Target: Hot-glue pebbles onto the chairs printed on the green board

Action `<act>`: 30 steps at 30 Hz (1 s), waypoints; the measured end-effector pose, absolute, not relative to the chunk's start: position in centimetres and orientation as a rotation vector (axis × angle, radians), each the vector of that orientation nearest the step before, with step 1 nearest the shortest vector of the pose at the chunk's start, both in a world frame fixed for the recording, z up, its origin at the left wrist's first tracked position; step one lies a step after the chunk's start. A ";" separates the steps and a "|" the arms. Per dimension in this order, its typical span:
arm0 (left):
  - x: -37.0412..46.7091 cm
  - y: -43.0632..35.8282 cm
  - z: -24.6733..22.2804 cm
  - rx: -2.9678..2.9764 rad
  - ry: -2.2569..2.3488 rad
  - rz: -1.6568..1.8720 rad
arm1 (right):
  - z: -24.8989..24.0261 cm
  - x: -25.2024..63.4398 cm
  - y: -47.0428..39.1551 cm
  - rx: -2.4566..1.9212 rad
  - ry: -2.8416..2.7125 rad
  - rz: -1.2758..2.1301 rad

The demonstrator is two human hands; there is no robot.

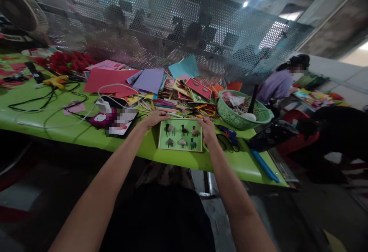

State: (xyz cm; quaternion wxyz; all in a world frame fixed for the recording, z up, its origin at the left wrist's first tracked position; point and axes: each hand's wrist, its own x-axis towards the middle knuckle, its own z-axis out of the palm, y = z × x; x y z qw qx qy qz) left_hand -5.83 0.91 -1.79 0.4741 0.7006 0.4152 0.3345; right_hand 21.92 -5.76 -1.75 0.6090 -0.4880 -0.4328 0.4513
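A shallow framed picture (188, 137) with a green backing and a pale rim sits at the front edge of the green table. Several small dark-legged animal figures with stone-like bodies stand on it in two rows. My left hand (156, 118) is closed on its upper left corner. At the upper right corner, my right hand (206, 126) grips the rim. Behind the frame lie scissors (205, 109) with yellow and orange handles.
Coloured paper (112, 80) and cards are piled behind. A green basket (244, 120), a blue glue gun (228, 134) and a blue bar (264, 166) are right. A power socket (100, 118) with cables is left. A person (277, 83) sits at the far right.
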 end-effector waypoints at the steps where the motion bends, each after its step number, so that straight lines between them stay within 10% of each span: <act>1: -5.8 0.9 -2.0 1.702 1.017 0.820 | -1.7 21.9 -5.8 -1.126 -1.000 1.043; 30: -5.8 -0.3 -1.6 1.555 1.071 0.916 | -1.8 22.1 -6.3 -1.109 -0.930 1.071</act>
